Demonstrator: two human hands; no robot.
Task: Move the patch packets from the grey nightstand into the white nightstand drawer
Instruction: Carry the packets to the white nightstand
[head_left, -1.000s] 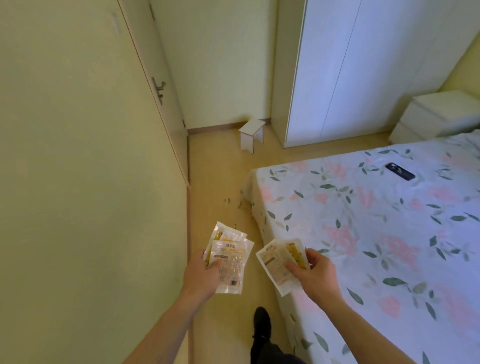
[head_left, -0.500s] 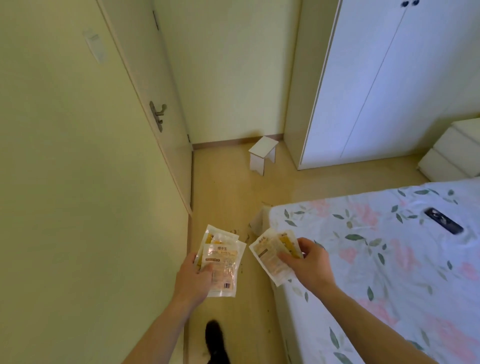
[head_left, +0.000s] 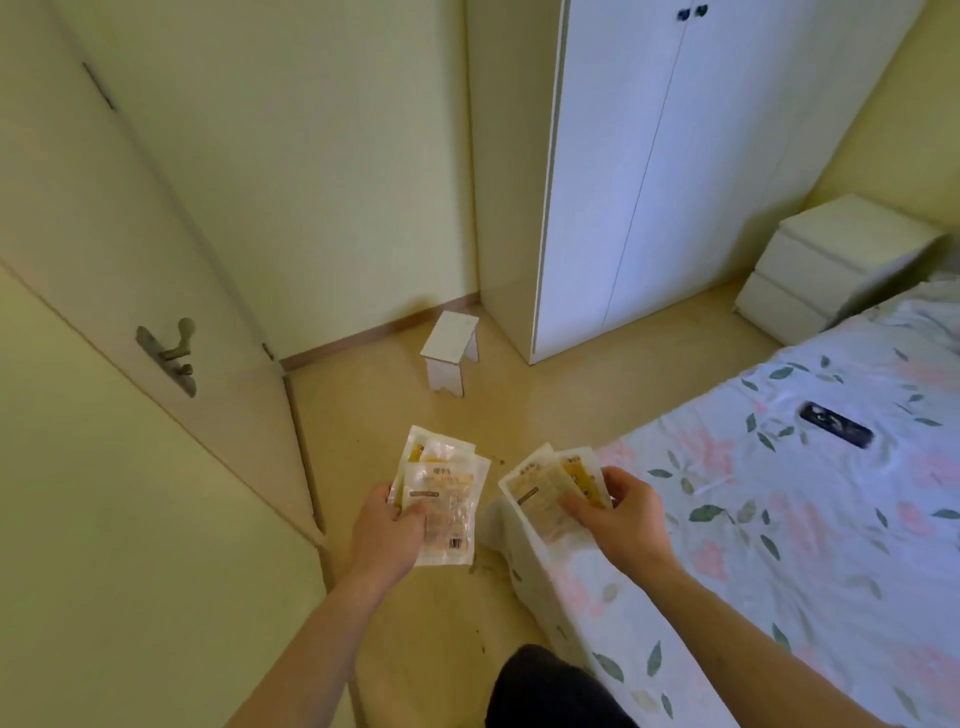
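Door: a closed door (head_left: 156, 291) with a lever handle (head_left: 174, 353) fills the left edge of the view.
Left hand: the left hand (head_left: 387, 530) grips a small fan of patch packets (head_left: 444, 491) over the bare floor (head_left: 519, 405), thumb on the printed face and fingers curled behind (two or three packets, the count is not clear).
Stool: a small white stool (head_left: 451, 358) stands on the floor near the far wall, well apart from both hands.
Right hand: the right hand (head_left: 618, 512) pinches a second bundle of packets (head_left: 553, 483) above the near left corner of the bed (head_left: 779, 519), thumb across the front, fingers wrapped underneath.
Wardrobe: a white wardrobe (head_left: 675, 156) with its doors closed stands against the far wall.
Phone: a dark phone (head_left: 835, 425) lies on the floral sheet towards the bed's far edge.
White nightstand: the white nightstand (head_left: 831, 260) sits in the far right corner beside the bed, both drawer fronts flush, so seemingly closed.
Grey nightstand: not in view.
Progress: pickup looks done, since packets are in both hands and none lie on any surface (carrying stage, I judge). Left to do: walk round the bed, free a hand, pull a drawer open, and lay the packets inside.
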